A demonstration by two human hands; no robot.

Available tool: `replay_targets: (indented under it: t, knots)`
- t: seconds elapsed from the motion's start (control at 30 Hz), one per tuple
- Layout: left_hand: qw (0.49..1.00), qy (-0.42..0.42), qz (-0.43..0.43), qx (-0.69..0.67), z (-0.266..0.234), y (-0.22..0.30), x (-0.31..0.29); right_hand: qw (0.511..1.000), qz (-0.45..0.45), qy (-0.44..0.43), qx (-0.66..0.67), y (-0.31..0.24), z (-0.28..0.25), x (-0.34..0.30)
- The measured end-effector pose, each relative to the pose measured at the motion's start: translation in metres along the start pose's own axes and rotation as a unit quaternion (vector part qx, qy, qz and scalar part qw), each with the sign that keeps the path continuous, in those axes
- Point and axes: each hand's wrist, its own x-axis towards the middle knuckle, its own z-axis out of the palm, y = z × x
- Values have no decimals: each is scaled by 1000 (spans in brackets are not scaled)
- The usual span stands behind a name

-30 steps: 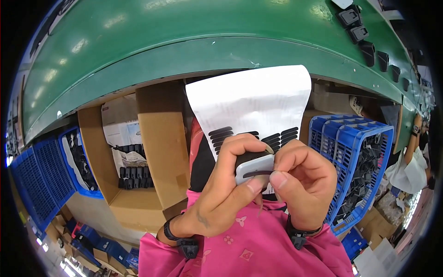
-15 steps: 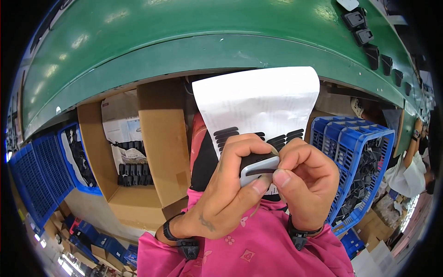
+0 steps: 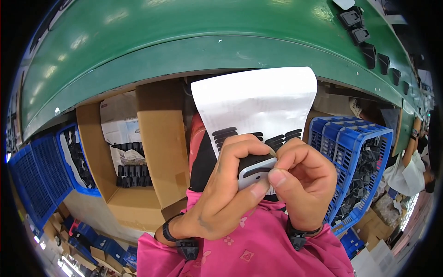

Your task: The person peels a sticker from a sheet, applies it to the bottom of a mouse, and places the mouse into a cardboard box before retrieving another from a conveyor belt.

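My left hand [image 3: 226,184] is closed around a small plastic housing [image 3: 245,182] with a black side and a light grey face. A thin black curved strip [image 3: 254,171] lies along that face, above a small dark hole. My right hand [image 3: 307,177] pinches at the strip's right end, thumb and forefinger against the housing's edge. The very tip of the strip is hidden by those fingers. Behind my hands, a white sheet of paper [image 3: 258,92] carries rows of black strips [image 3: 225,134].
A green bench [image 3: 184,55] runs across the front, with several black parts [image 3: 360,35] at its far right. On the left stands a cardboard box [image 3: 161,152] of black pieces; on the right, a blue crate [image 3: 339,131] filled with black parts. Another person's arm [image 3: 410,145] shows far right.
The housing has tilted slightly in my left hand, and the small hole in its grey face now shows. My right fingers keep their pinch and have shifted slightly left.
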Motion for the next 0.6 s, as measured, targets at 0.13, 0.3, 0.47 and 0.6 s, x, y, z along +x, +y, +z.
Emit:
replay_targets:
  t: [0.13,0.3,0.47,0.6]
  knots:
    - [1000,-1,1,-15,-3,-3,-2,1000,2,-4,-4,1,1,0]
    - [996,27,-62,-57,2,4,-4,999,24,31,-24,-2,8,0]
    - [1000,19,-2,-5,-1,-6,-3,998,-39,1,-50,6,3,-1]
    - [998,36,-18,-52,3,-3,-4,997,-41,5,-60,7,4,0]
